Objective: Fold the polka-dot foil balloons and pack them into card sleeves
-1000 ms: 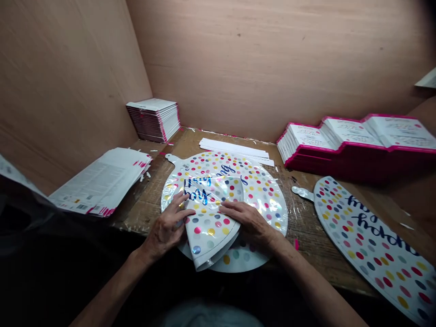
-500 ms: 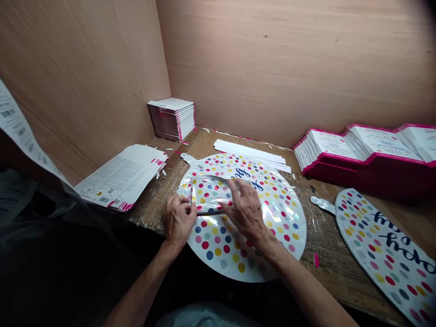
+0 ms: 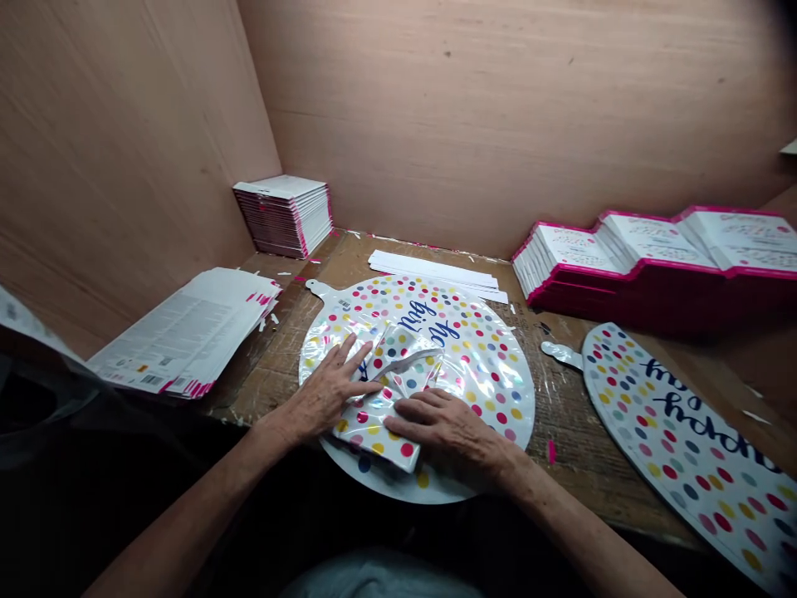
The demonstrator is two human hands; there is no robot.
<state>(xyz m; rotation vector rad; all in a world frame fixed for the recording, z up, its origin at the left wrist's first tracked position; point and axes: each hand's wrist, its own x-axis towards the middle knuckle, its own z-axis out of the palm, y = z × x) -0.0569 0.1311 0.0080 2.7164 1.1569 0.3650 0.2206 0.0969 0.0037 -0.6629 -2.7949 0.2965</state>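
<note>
You're at a worn wooden bench (image 3: 579,448) boxed in by plywood walls (image 3: 498,116). Your left hand (image 3: 327,390) lies flat, fingers spread, and your right hand (image 3: 445,428) lies flat too, both pressing the folded dotted foil balloon (image 3: 389,399) atop the round balloon stack (image 3: 491,365). Blue script shows, unreadable. Pink-edged card packs (image 3: 647,257) sit right.
</note>
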